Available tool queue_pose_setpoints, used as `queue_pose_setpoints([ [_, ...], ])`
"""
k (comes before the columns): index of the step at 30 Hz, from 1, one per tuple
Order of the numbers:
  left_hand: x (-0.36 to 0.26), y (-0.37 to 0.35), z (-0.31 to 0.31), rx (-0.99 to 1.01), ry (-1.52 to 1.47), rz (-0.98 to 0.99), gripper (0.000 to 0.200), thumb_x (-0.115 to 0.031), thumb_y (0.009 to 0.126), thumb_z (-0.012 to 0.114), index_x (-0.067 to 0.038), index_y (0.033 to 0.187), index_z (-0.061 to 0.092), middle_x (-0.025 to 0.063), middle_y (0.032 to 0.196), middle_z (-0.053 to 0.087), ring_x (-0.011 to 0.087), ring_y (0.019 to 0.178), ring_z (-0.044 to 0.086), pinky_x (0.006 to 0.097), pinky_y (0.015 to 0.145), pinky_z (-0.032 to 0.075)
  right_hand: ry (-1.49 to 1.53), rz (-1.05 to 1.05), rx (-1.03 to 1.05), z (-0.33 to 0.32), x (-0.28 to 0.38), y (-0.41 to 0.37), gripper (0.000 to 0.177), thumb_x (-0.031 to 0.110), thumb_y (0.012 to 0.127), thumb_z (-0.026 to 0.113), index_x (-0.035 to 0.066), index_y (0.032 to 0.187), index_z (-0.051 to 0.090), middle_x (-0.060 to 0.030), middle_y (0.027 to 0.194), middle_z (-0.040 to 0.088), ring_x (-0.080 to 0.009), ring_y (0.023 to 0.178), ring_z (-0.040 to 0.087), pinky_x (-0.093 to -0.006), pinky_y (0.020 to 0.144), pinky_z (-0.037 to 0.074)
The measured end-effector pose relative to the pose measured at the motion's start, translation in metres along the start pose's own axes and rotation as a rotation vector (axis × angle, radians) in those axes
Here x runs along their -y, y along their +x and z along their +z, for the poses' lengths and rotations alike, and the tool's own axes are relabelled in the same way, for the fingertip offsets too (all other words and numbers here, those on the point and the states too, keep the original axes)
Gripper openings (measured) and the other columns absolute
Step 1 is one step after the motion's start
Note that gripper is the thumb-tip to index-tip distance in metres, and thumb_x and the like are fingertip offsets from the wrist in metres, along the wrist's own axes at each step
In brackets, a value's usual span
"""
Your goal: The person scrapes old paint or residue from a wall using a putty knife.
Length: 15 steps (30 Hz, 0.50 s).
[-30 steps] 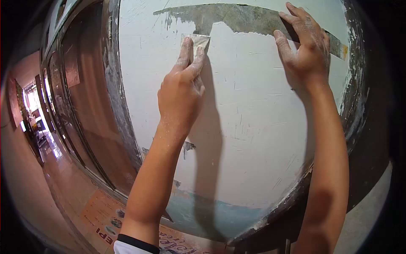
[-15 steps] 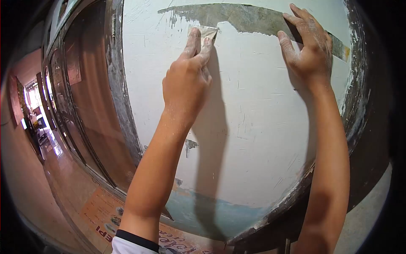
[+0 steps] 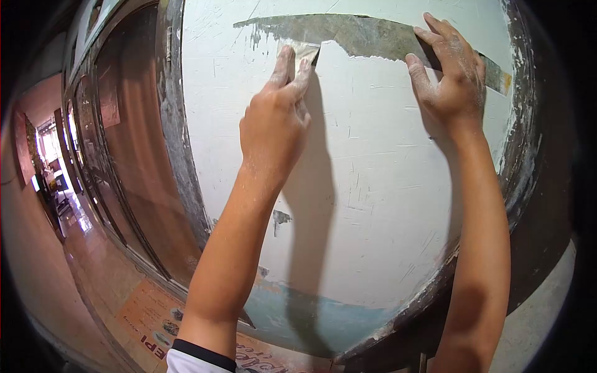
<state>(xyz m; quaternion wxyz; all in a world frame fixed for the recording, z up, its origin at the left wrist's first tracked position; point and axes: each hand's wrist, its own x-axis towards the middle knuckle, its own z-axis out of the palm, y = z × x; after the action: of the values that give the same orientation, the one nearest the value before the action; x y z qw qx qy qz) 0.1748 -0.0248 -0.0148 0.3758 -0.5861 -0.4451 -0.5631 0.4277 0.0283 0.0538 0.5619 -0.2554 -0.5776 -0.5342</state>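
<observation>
A wide panel (image 3: 379,155) coated with white putty stands in front of me, and a bare grey strip (image 3: 367,36) curves across its upper part. My left hand (image 3: 273,112) grips a small flat putty scraper (image 3: 305,51), with fingers pressed along its back. The blade lies against the white surface, just under the left part of the grey strip. Farther right, my right hand (image 3: 457,74) rests on the panel with its fingers spread, partly over the strip. It holds nothing. White dust coats the fingers of both hands.
Dark, paint-smeared frame edges (image 3: 525,118) border the panel. Near its bottom are a bare grey patch (image 3: 281,219) and a pale blue band (image 3: 323,317). At left stands a door with brown curtains (image 3: 134,118); a printed orange banner (image 3: 149,314) lies on the floor.
The whole view has shifted, so the panel sits slightly lower in it. The scraper in my left hand is slightly nearer the grey strip. My right hand keeps its place on the panel.
</observation>
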Motion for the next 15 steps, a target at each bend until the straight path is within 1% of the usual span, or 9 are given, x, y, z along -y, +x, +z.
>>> queue_pose_setpoints([
  [3,0.000,-0.019,0.000,-0.007,-0.019,0.004,0.051,0.008,0.091,0.057,-0.010,0.138,0.069,0.0135,0.159,0.050,0.0358,0.118,0.071,0.0383,0.101,0.057,0.012,-0.016,-0.010,0.001,-0.001,-0.001,0.040,0.031,0.099,0.066,0.022,0.138,0.065,0.0025,0.156,0.054,-0.0219,0.149,0.044,-0.0481,0.125,0.027],
  [4,-0.003,-0.026,-0.003,0.031,-0.046,-0.043,0.055,0.010,0.090,0.058,-0.012,0.138,0.069,0.0139,0.161,0.048,0.0361,0.121,0.070,0.0385,0.101,0.057,0.017,-0.004,-0.002,-0.001,0.001,0.000,0.040,0.031,0.099,0.066,0.022,0.138,0.065,0.0025,0.156,0.054,-0.0218,0.149,0.044,-0.0483,0.125,0.027],
  [6,-0.003,-0.031,-0.003,0.051,-0.015,-0.054,0.055,0.010,0.090,0.058,-0.013,0.138,0.069,0.0138,0.161,0.048,0.0361,0.121,0.070,0.0384,0.101,0.058,0.002,0.004,0.004,0.000,0.001,0.000,0.040,0.031,0.099,0.066,0.022,0.138,0.065,0.0028,0.157,0.054,-0.0215,0.150,0.043,-0.0487,0.125,0.027],
  [9,-0.003,-0.030,-0.003,0.054,0.027,-0.045,0.054,0.009,0.090,0.059,-0.013,0.138,0.069,0.0132,0.161,0.048,0.0357,0.120,0.070,0.0381,0.099,0.058,-0.009,0.003,0.004,0.001,0.001,-0.001,0.040,0.032,0.099,0.066,0.022,0.138,0.065,0.0032,0.157,0.054,-0.0213,0.150,0.043,-0.0489,0.126,0.027],
  [10,-0.003,-0.028,-0.003,0.041,0.038,-0.028,0.054,0.009,0.090,0.059,-0.013,0.139,0.069,0.0126,0.160,0.049,0.0353,0.119,0.071,0.0380,0.099,0.059,0.033,0.015,0.010,-0.003,0.002,0.001,0.040,0.032,0.099,0.066,0.022,0.137,0.065,0.0031,0.157,0.054,-0.0214,0.149,0.043,-0.0490,0.126,0.026],
  [15,0.000,-0.016,0.001,0.019,0.011,-0.007,0.053,0.009,0.090,0.059,-0.011,0.139,0.069,0.0127,0.158,0.052,0.0354,0.119,0.071,0.0380,0.099,0.058,0.030,0.010,0.009,-0.002,0.001,0.000,0.041,0.032,0.099,0.066,0.021,0.138,0.065,0.0027,0.157,0.054,-0.0215,0.149,0.044,-0.0492,0.126,0.027],
])
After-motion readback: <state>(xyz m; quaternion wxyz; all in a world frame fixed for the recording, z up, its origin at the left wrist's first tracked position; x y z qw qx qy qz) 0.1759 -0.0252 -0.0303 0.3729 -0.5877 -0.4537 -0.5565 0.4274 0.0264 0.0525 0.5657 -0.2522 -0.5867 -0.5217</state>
